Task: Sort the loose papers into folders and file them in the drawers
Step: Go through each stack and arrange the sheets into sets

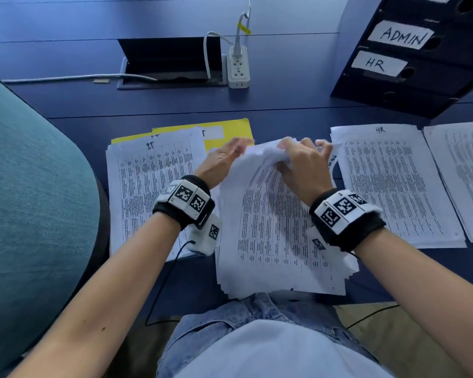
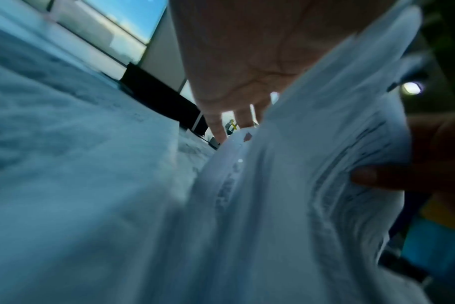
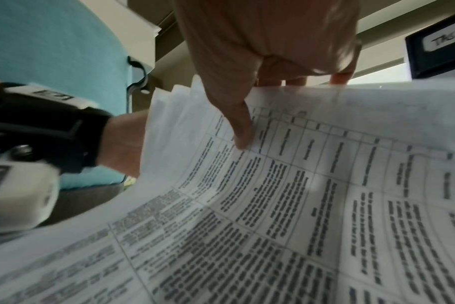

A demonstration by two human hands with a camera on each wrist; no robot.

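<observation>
While the unsorted paper stack [image 1: 273, 230] lies mid-desk between the IT pile [image 1: 148, 181] and HR pile [image 1: 388, 184] | top edge is pinched by right hand [image 1: 301, 162], left hand [image 1: 221, 162] flat-fingered alongside | step judged: sorting | next: header read, sheet separated.

Both arms reach up the middle of the frame. The left hand [image 1: 221, 161] lies flat with straight fingers. The right hand [image 1: 301, 164] curls, pinching.
</observation>
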